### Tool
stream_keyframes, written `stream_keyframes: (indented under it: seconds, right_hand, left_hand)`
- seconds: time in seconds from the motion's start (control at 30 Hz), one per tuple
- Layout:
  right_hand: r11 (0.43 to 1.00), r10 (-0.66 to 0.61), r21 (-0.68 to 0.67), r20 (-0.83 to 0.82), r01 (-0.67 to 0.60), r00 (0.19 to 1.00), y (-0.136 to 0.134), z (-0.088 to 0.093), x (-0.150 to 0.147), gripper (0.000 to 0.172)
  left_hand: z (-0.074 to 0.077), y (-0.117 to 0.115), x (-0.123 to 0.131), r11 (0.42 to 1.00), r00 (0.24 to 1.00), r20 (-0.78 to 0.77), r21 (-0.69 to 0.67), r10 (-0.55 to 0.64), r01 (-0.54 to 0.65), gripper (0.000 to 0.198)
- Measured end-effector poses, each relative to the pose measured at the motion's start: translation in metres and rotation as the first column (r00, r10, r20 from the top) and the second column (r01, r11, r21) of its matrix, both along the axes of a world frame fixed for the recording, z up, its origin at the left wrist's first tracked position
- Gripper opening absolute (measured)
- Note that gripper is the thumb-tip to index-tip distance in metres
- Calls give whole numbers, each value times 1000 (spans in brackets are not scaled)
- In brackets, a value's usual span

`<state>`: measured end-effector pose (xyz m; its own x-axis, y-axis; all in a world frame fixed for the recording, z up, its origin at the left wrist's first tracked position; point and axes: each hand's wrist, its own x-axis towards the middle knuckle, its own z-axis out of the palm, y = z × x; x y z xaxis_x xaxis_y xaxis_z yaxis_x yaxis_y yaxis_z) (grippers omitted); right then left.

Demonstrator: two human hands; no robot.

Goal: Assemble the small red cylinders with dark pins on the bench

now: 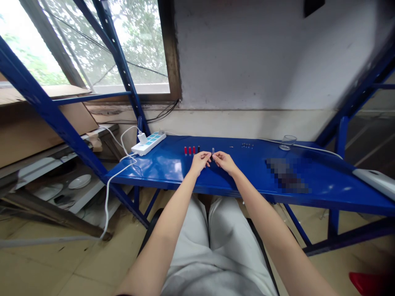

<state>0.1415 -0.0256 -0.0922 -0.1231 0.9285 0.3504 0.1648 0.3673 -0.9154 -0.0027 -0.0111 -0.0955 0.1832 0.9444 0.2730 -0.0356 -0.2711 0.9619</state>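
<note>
Both hands meet over the middle of the blue table (166, 164). My left hand (201, 159) is closed, its fingertips pinched on something too small to make out. Close beside it on the right, my right hand (223, 160) is also closed, with its fingertips at the base of a small clear tube (213, 151) that stands upright between the hands. Just left of my left hand stand several small red-topped tubes (189, 150) in a row, and a dark-topped tube (198, 149) stands at the row's right end, partly behind that hand.
A white power strip (148, 144) with a plug and cable lies at the table's left. Several tiny dark pieces (247, 145) lie back right, near a clear glass (287, 142). A blurred dark object (286, 176) and a white device (376, 181) lie at right.
</note>
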Motion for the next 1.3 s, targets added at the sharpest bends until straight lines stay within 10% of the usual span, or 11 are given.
stream_keyframes:
  seconds: [0.7, 0.97, 1.3]
  right_hand:
    - [999, 38, 29, 151, -43, 988, 10, -1, 8, 37]
    - [878, -478, 132, 325, 461, 816, 58, -8, 72, 25]
    - [827, -529, 163, 549, 538, 647, 72, -11, 81, 20]
  left_hand:
    - [3, -2, 0, 999, 997, -71, 24, -24, 26, 30]
    - [2, -4, 0, 994, 985, -160, 99, 70, -55, 26]
    - [3, -7, 1, 995, 972, -229, 98, 45, -23, 24]
